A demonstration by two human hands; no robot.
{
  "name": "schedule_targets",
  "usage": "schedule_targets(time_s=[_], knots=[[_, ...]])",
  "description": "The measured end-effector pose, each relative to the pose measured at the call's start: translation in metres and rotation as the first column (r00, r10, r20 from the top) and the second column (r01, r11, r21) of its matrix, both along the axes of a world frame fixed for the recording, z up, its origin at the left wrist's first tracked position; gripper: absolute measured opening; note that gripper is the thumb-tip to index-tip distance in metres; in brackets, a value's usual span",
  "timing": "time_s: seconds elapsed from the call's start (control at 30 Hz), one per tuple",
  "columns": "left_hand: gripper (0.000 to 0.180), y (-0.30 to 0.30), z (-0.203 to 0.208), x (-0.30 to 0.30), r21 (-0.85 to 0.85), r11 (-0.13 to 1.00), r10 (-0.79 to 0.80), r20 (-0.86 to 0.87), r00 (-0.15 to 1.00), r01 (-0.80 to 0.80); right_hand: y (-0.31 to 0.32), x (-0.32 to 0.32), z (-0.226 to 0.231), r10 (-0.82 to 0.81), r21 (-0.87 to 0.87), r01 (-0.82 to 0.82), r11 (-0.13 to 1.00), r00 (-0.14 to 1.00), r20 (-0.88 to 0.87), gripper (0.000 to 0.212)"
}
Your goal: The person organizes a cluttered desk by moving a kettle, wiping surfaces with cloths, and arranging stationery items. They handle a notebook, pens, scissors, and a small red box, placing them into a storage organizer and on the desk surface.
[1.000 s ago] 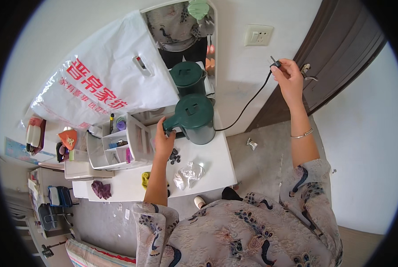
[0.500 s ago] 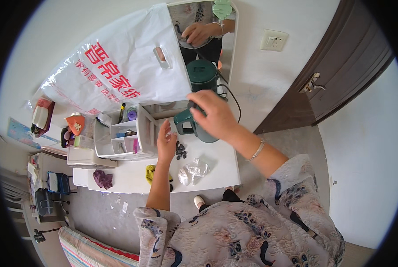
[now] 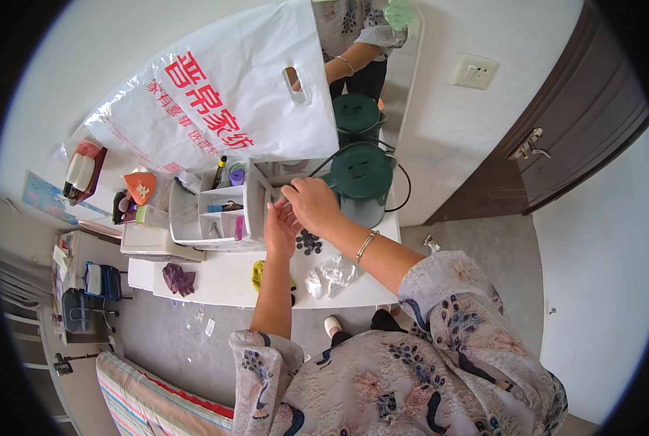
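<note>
My right hand [image 3: 313, 206] is closed, its fingers pinched by the black power cord [image 3: 326, 161], which arcs over the left side of the dark green electric kettle [image 3: 362, 173]. The kettle stands upright on the white table [image 3: 371, 291], lid on, and my right hand hides its handle. Just beside and below the right fingers is my left hand [image 3: 279, 231], with thumb and fingers apart and partly curled. Nothing shows in it, though the right hand covers some of its fingertips. Several small dark round pieces [image 3: 308, 243] lie on the table near both hands.
Left of my hands stands a white organizer [image 3: 215, 243] with small items. A crumpled clear plastic bag [image 3: 333, 275], a yellow cloth [image 3: 257, 275] and a purple cloth [image 3: 178, 280] lie along the near edge. Behind are a large white bag [image 3: 266, 116] and a mirror [image 3: 393, 65].
My right hand has moved left and down from above the kettle to beside my left hand, drawing the cord across. The left fingers have curled a little, and the whole view has shifted.
</note>
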State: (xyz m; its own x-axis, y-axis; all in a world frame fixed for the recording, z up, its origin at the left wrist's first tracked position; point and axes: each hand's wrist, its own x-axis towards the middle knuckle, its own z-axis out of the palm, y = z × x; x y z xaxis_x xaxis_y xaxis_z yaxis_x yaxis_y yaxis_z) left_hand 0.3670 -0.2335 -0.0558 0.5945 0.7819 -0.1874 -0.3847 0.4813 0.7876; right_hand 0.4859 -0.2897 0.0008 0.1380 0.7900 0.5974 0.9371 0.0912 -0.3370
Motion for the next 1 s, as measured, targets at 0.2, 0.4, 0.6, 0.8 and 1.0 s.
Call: schedule_targets(time_s=[0.2,0.4,0.6,0.8,1.0], knots=[[0.038,0.006,0.009,0.005,0.089,0.996,-0.004,-0.042,0.999,0.008,0.004,0.006,0.002,0.008,0.044,-0.008,0.999,1.0,0.017,0.02],[0.03,-0.002,0.003,0.012,0.182,0.976,0.143,-0.142,0.979,-0.116,0.018,0.032,0.026,0.1,-0.254,-0.076,0.964,0.991,0.084,0.02],[0.021,-0.033,-0.024,0.021,0.057,0.998,-0.017,-0.314,0.949,0.037,0.054,0.054,0.049,0.2,-0.66,-0.035,0.75,0.964,0.176,0.017],[0.05,-0.07,-0.023,0.05,-0.002,0.997,-0.07,-0.272,0.96,0.072,0.082,0.049,0.049,0.214,-0.788,0.077,0.61,0.942,0.258,0.016],[0.053,-0.064,-0.044,0.065,-0.14,0.99,-0.014,-0.119,0.993,-0.003,0.103,0.057,0.027,0.266,-0.888,0.148,0.434,0.921,0.284,0.025]])
